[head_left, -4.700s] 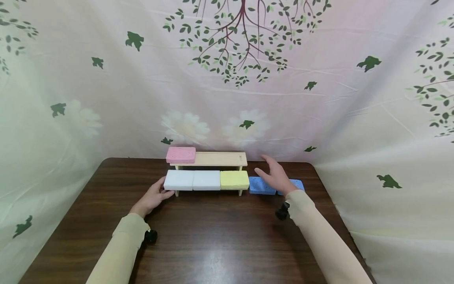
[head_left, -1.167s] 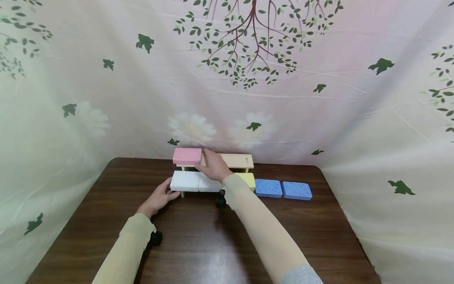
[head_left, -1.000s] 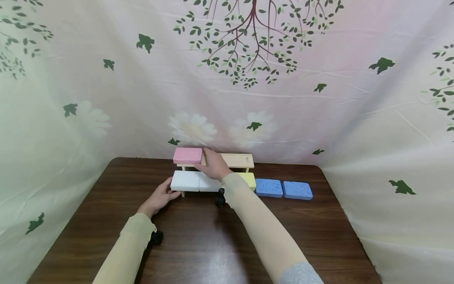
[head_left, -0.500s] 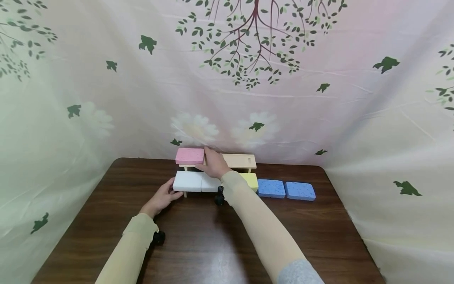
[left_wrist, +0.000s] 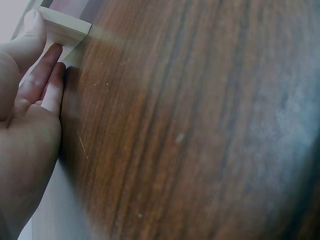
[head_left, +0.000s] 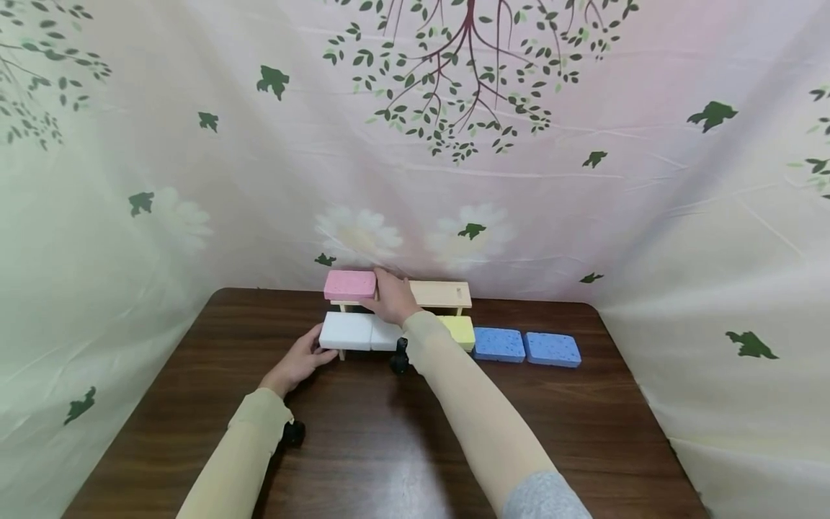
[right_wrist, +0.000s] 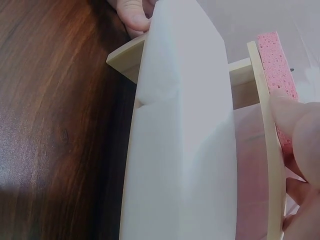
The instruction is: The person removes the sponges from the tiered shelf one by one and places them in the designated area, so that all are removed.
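In the head view my right hand [head_left: 393, 297] pinches the right end of a pink sponge [head_left: 350, 284]. That sponge sits on the left part of the rear wooden shelf board [head_left: 444, 293]. Its thumb is in front, and the other fingers are partly hidden behind. My left hand [head_left: 298, 364] grips the left end of the front wooden stand, thumb and fingers at its leg [left_wrist: 65, 30]. Two white sponges [head_left: 345, 330] and a yellow sponge [head_left: 462, 331] lie in a row on the front stand; my right hand and sleeve partly cover the row.
Two blue sponges [head_left: 498, 344] lie side by side on the dark wooden table [head_left: 363, 447], right of the front stand. A printed curtain [head_left: 402, 173] hangs close behind the table and along both sides.
My right hand has moved left from over the blue sponges to the pink sponge's right end and has stayed there for the last second. My left hand keeps its hold on the stand.
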A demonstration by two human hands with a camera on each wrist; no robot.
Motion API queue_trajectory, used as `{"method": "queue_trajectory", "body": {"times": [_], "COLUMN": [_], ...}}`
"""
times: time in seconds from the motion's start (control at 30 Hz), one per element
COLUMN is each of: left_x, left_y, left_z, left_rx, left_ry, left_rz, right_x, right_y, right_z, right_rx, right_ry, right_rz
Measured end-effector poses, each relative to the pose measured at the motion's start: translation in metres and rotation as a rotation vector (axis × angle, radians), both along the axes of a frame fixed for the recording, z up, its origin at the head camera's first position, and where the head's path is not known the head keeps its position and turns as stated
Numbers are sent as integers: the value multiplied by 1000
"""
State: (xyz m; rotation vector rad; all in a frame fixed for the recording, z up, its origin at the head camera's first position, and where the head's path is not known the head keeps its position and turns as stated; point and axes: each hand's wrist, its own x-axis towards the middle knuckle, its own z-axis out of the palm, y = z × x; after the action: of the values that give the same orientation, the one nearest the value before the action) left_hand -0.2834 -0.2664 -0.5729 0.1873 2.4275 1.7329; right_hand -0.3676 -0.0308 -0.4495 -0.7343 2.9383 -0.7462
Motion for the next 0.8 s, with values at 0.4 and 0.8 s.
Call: {"method": "queue_trajectory", "body": {"times": [0.4, 0.8], "left_x": [1, 0], "left_y": [2, 1], "left_z": [3, 1], "left_rx": [-4, 12], "left_ry": [-10, -11], "left_rz": [7, 8], "right_x": [-2, -3], "right_y": [8, 20], "right_z": [-2, -3], "right_rx": [-120, -248], "right_ry": [-31, -119], "right_rz": [41, 51]}}
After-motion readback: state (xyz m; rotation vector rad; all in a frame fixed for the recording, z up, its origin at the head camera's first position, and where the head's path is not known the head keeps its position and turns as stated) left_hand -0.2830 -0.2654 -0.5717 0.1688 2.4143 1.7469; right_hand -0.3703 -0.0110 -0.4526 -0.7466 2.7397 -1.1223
